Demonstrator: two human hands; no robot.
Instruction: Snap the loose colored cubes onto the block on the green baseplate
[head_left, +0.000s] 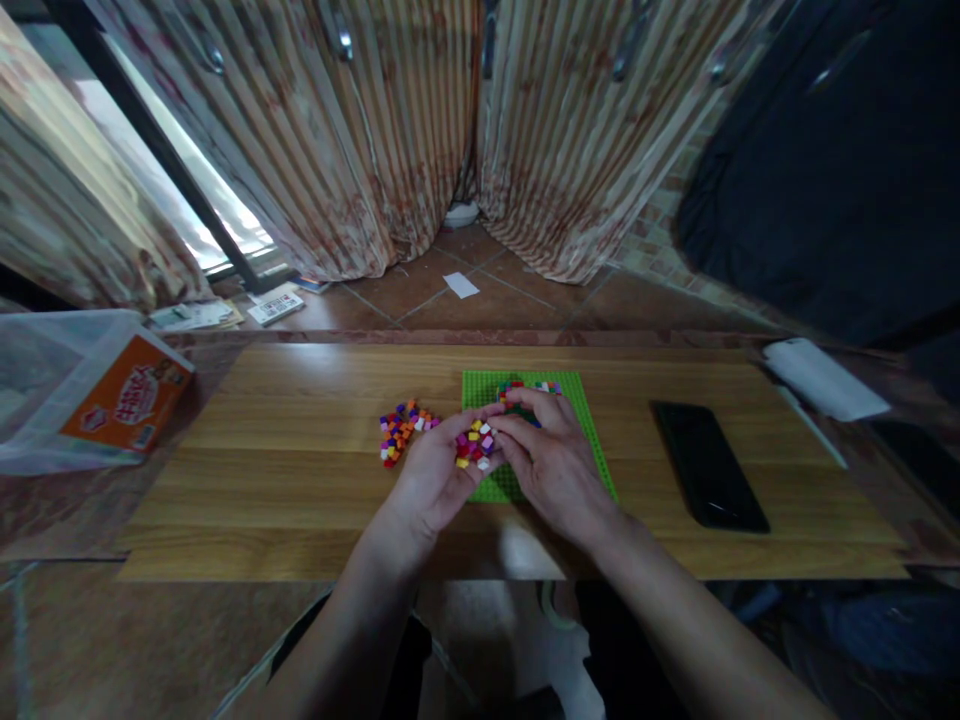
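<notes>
My left hand (429, 482) is cupped palm up, holding several tiny toy bricks (474, 446) in yellow, red, white and pink. Over it leans my right hand (553, 462), with thumb and fingers drawn together at the edge of these bricks; whatever is between its fingertips is too small to make out. Both hands are above a green studded baseplate (481, 388). Coloured bricks (548, 387) are set near the plate's far side, partly hidden by my right hand. To the left, a loose pile of bricks (397, 432) in orange, purple, white and red lies on the wood.
The wooden table (300, 500) bears a black phone-like device (709, 466) at right. A white object (823, 378) lies beyond the right end. At left stands a clear plastic box (67, 335) with an orange label. Striped curtains (420, 130) hang behind.
</notes>
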